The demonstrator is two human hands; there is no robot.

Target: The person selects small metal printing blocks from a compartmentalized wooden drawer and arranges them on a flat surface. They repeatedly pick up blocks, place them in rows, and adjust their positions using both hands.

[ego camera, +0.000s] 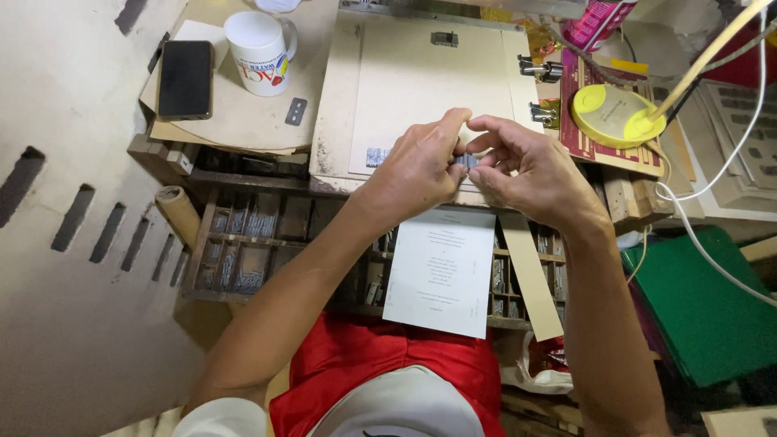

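Both hands meet at the centre of the view, above the near edge of a pale board (421, 81) lying on the bench (243, 121). The left hand (417, 166) and the right hand (530, 166) are together, fingertips pinched from either side on a short row of small grey metal type pieces (465, 161). The row sits between the two thumbs and forefingers, just over the board's front edge. A second small cluster of type (377, 155) rests on the board at 9 o'clock from the hands, just beside the left hand.

At 6 o'clock from the hands, a white printed sheet (441, 271) lies over a wooden compartment tray (243, 243) holding more metal pieces. At 10 o'clock, well apart, stand a white mug (259, 53) and a black phone (184, 79) lying flat. At 2 o'clock sits a round yellow lamp base (617, 116) with a white cable (712, 251) trailing toward 4 o'clock, past a green folder (704, 307). Two metal binder clips (541, 91) grip the board's right edge.
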